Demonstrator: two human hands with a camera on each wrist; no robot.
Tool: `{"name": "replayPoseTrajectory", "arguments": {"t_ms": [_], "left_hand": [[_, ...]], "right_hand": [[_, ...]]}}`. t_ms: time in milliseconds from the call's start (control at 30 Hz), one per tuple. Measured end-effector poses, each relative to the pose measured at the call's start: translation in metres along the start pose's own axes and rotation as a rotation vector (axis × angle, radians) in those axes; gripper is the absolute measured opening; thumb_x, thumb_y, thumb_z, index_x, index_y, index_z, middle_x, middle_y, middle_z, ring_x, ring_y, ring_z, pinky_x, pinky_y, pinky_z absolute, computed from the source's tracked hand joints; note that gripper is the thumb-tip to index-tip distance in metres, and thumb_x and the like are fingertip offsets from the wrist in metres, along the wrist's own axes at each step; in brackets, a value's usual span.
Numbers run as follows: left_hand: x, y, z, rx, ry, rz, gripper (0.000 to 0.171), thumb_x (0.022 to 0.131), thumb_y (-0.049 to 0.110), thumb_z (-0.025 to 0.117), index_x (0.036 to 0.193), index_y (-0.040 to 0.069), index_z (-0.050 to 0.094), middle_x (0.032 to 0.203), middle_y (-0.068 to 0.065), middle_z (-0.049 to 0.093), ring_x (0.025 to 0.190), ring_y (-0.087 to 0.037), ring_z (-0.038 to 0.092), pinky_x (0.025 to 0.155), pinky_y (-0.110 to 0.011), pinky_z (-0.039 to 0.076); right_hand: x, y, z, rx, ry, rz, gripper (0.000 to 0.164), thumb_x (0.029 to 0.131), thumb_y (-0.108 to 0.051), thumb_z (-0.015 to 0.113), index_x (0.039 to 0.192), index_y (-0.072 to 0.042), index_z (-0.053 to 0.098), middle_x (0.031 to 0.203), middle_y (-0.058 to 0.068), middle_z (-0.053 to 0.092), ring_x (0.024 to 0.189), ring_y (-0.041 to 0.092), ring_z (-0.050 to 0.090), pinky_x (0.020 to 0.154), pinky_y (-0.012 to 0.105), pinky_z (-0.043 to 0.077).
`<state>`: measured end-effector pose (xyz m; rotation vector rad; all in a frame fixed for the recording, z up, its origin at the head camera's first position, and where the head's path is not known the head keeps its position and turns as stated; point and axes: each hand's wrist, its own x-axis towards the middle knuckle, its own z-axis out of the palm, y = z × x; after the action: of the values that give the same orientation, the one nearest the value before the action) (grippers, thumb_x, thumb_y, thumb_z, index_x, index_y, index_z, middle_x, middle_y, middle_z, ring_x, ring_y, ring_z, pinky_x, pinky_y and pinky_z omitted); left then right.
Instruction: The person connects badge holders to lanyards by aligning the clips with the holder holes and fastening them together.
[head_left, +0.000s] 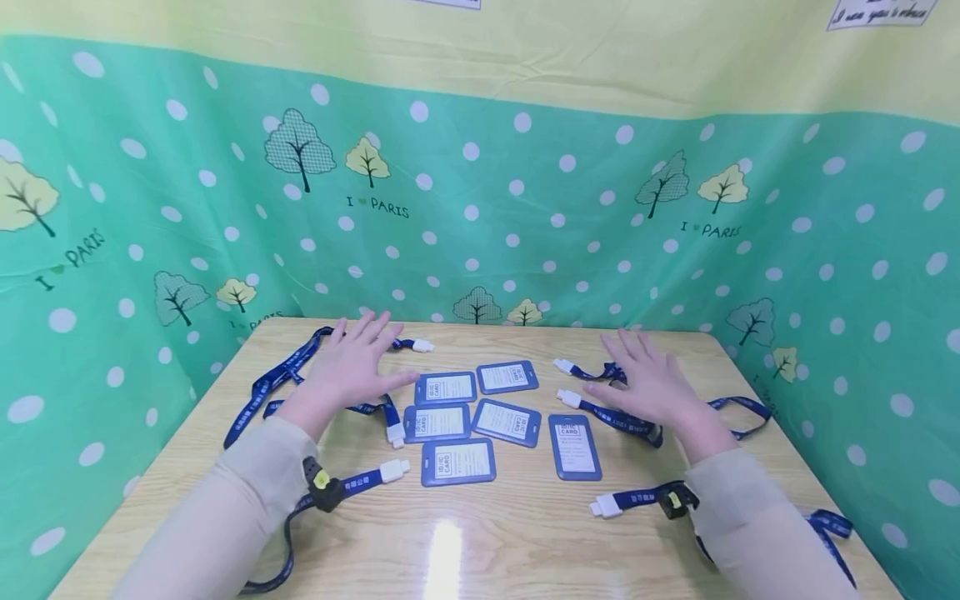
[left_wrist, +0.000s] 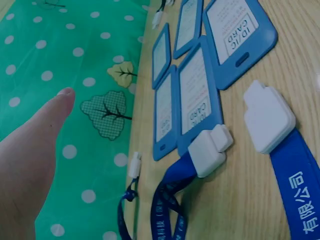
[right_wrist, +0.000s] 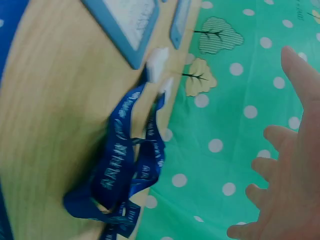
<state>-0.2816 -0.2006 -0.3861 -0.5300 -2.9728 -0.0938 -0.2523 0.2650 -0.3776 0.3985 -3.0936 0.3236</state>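
My left hand point(head_left: 352, 367) is raised over the left side of the table, fingers spread, holding nothing. Blue lanyards with white clips lie under and around it, one white clip point(head_left: 394, 471) near its wrist. Over the right side, my right hand point(head_left: 648, 379) is likewise spread with nothing in it. A folded blue lanyard point(right_wrist: 117, 160) lies below that hand in the right wrist view. Between the hands, several blue ID card holders point(head_left: 458, 462) lie flat, mostly sideways. One upright card holder point(head_left: 575, 447) sits nearest my right hand.
The light wooden table point(head_left: 517, 542) ends at a green dotted curtain point(head_left: 465, 200) that hangs behind it and at both sides. A lanyard clip point(head_left: 606, 505) lies at the front right. Another lanyard point(head_left: 828, 523) reaches the table's right edge.
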Motion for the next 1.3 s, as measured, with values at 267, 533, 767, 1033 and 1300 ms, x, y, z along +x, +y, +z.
{"name": "replayPoseTrajectory", "arguments": {"t_ms": [267,533,767,1033,1300], "left_hand": [[0.003,-0.001,-0.017,0.010,0.045,0.007,0.109,0.083,0.092,0.032,0.163,0.019,0.024,0.169,-0.008,0.012,0.155,-0.032,0.002,0.122,-0.057,-0.006],[0.001,0.009,-0.043,-0.029,0.121,0.044,0.102,0.087,0.085,0.044,0.163,0.020,0.022,0.169,-0.007,0.013,0.155,-0.031,0.003,0.122,-0.054,-0.008],[-0.004,0.018,-0.053,-0.087,0.198,0.060,0.094,0.091,0.075,0.053,0.160,0.015,0.033,0.168,-0.008,0.019,0.154,-0.034,0.014,0.123,-0.057,0.004],[-0.009,0.031,-0.051,-0.213,0.273,0.106,0.080,0.093,0.060,0.064,0.155,0.014,0.042,0.164,-0.010,0.031,0.149,-0.037,0.027,0.119,-0.061,0.021],[-0.016,0.034,-0.049,-0.326,0.237,0.091,0.075,0.097,0.063,0.057,0.153,0.016,0.045,0.159,-0.011,0.039,0.142,-0.038,0.039,0.111,-0.063,0.035]], "right_hand": [[-0.001,-0.003,-0.018,0.063,0.029,-0.024,0.100,0.093,-0.076,0.048,0.165,-0.018,0.008,0.169,0.018,-0.001,0.151,0.047,-0.005,0.113,0.076,0.000],[-0.002,-0.004,-0.033,0.238,0.121,-0.043,0.100,0.093,-0.067,0.058,0.165,-0.022,0.006,0.169,0.015,0.001,0.152,0.046,0.007,0.114,0.074,0.012],[-0.004,-0.011,-0.037,0.478,0.189,-0.048,0.093,0.096,-0.055,0.064,0.165,-0.023,0.010,0.168,0.014,0.013,0.150,0.045,0.017,0.114,0.070,0.022],[-0.007,-0.023,-0.035,0.733,0.235,-0.060,0.080,0.101,-0.047,0.061,0.163,-0.016,0.021,0.165,0.012,0.026,0.148,0.038,0.030,0.116,0.061,0.029],[-0.006,-0.035,-0.024,0.874,0.200,-0.069,0.074,0.101,-0.049,0.058,0.160,-0.015,0.030,0.159,0.012,0.038,0.140,0.034,0.044,0.108,0.049,0.045]]}}
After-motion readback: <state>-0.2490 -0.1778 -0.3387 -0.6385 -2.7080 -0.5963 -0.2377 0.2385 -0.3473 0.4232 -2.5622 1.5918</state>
